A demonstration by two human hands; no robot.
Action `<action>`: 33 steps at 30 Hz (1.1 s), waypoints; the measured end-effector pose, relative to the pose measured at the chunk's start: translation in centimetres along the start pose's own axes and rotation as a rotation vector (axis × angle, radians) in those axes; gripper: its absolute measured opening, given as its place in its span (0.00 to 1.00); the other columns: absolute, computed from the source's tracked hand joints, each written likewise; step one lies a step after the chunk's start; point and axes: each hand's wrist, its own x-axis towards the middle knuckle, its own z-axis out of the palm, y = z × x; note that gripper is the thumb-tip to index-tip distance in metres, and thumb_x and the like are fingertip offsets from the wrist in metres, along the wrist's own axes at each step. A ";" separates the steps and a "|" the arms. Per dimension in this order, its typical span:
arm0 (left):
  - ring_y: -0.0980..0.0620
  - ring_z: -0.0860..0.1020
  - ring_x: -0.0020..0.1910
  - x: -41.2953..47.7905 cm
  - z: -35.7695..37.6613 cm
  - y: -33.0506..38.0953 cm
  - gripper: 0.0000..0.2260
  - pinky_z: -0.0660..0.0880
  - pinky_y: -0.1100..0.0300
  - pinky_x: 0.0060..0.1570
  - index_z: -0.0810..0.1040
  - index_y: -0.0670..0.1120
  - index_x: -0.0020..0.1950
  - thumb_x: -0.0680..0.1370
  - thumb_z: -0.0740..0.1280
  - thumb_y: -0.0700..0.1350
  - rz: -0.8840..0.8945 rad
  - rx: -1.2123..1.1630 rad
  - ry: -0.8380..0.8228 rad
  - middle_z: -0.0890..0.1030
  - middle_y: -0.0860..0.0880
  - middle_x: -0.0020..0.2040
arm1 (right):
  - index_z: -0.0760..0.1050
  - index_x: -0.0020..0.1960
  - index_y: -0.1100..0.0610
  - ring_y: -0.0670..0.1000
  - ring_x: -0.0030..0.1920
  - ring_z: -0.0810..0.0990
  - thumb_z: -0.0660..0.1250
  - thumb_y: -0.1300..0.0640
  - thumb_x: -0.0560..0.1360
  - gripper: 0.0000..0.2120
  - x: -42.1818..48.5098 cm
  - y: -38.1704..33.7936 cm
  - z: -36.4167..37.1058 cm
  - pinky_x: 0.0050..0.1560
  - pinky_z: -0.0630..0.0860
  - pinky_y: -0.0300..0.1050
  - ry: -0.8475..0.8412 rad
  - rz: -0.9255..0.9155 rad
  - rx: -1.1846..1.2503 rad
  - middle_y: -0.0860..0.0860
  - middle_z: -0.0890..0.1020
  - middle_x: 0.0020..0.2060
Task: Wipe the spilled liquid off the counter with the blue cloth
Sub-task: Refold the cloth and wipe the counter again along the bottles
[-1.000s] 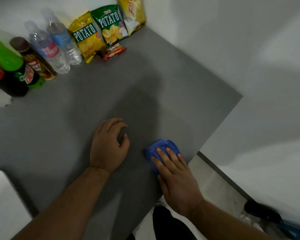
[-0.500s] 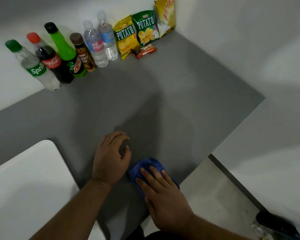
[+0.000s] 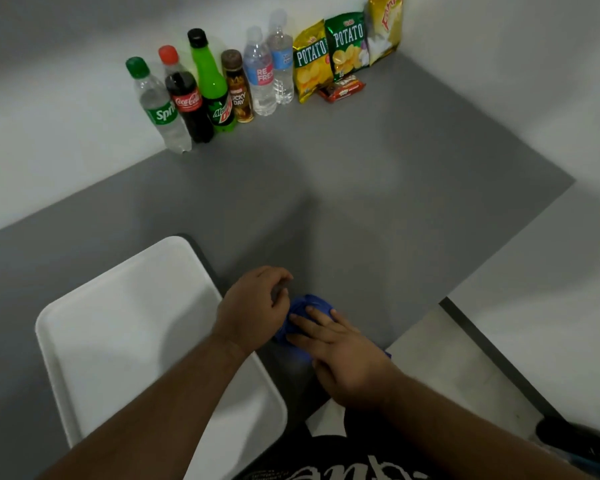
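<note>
Matte grey counter (image 3: pixel 378 202) bears bunched blue cloth (image 3: pixel 309 304) under right hand (image 3: pixel 343 355).

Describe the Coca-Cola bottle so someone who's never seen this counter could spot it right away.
Look along the white wall at the back of the grey counter, where drink bottles stand in a row. The Coca-Cola bottle is second from the left, the only one with dark cola and a red cap.

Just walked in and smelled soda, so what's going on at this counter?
A person is wiping the grey counter near its front edge. The right hand presses flat on a bunched blue cloth, and the left hand rests loosely curled beside it, touching the cloth. No puddle is clearly visible. A white tray sits to the left; bottles and chip bags stand against the wall.
</note>
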 end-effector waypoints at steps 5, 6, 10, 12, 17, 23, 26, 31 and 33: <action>0.53 0.79 0.49 -0.6 -0.5 0.6 0.23 0.78 0.53 0.57 0.77 0.51 0.69 0.75 0.74 0.53 -0.073 0.013 -0.268 0.82 0.54 0.54 | 0.76 0.70 0.49 0.48 0.69 0.73 0.69 0.47 0.76 0.23 -4.1 1.7 -0.7 0.69 0.74 0.55 0.357 0.251 0.044 0.47 0.77 0.69; 0.52 0.80 0.50 -0.4 -0.6 0.9 0.25 0.78 0.53 0.57 0.77 0.51 0.70 0.74 0.75 0.54 -0.088 0.032 -0.298 0.83 0.53 0.54 | 0.75 0.69 0.47 0.47 0.65 0.74 0.67 0.41 0.75 0.24 -5.1 2.2 -0.8 0.65 0.76 0.53 0.375 0.341 0.006 0.46 0.78 0.66; 0.46 0.82 0.53 0.2 -0.5 2.3 0.21 0.79 0.49 0.57 0.80 0.50 0.64 0.72 0.75 0.52 -0.140 0.131 -0.358 0.85 0.49 0.54 | 0.71 0.68 0.42 0.44 0.51 0.76 0.62 0.29 0.71 0.30 -7.0 3.5 -0.9 0.51 0.76 0.43 0.342 0.445 -0.062 0.40 0.77 0.52; 0.45 0.83 0.52 0.2 -0.3 3.1 0.16 0.80 0.47 0.56 0.82 0.50 0.60 0.72 0.73 0.49 -0.193 0.165 -0.358 0.85 0.48 0.53 | 0.68 0.64 0.39 0.43 0.46 0.75 0.63 0.27 0.69 0.28 -6.6 3.4 -1.2 0.45 0.76 0.43 0.268 0.460 -0.091 0.36 0.74 0.46; 0.44 0.81 0.49 0.0 0.3 5.4 0.11 0.80 0.52 0.47 0.84 0.46 0.53 0.72 0.69 0.42 -0.232 0.294 -0.424 0.83 0.46 0.51 | 0.68 0.47 0.40 0.42 0.39 0.74 0.66 0.30 0.69 0.17 -6.2 2.8 -1.4 0.38 0.78 0.45 0.144 0.500 -0.014 0.40 0.75 0.40; 0.47 0.78 0.44 -2.0 0.8 7.0 0.09 0.71 0.57 0.39 0.72 0.53 0.37 0.71 0.68 0.41 -0.269 0.312 -0.520 0.76 0.52 0.39 | 0.75 0.43 0.46 0.43 0.42 0.76 0.72 0.44 0.75 0.09 -7.9 3.1 -0.5 0.41 0.76 0.42 0.057 0.522 0.197 0.43 0.77 0.45; 0.48 0.79 0.45 -2.8 0.3 7.3 0.06 0.72 0.57 0.41 0.76 0.53 0.41 0.72 0.69 0.41 -0.318 0.132 -0.461 0.78 0.52 0.42 | 0.76 0.46 0.49 0.44 0.40 0.79 0.71 0.49 0.77 0.06 -8.8 3.5 -1.0 0.39 0.75 0.40 0.047 0.581 0.463 0.45 0.81 0.42; 0.48 0.79 0.42 -4.8 -2.1 6.8 0.04 0.74 0.55 0.43 0.81 0.46 0.48 0.75 0.72 0.42 -0.470 -0.367 -0.258 0.83 0.44 0.44 | 0.75 0.46 0.55 0.52 0.38 0.81 0.74 0.52 0.76 0.10 -8.2 3.2 -5.8 0.43 0.78 0.53 0.256 0.564 0.807 0.54 0.81 0.37; 0.49 0.77 0.41 -5.4 -3.1 6.3 0.04 0.74 0.55 0.42 0.80 0.41 0.50 0.76 0.71 0.39 -0.545 -0.561 -0.117 0.81 0.43 0.42 | 0.77 0.56 0.56 0.56 0.49 0.86 0.77 0.52 0.72 0.16 -6.7 2.6 -8.2 0.51 0.82 0.57 0.268 0.525 1.086 0.57 0.85 0.48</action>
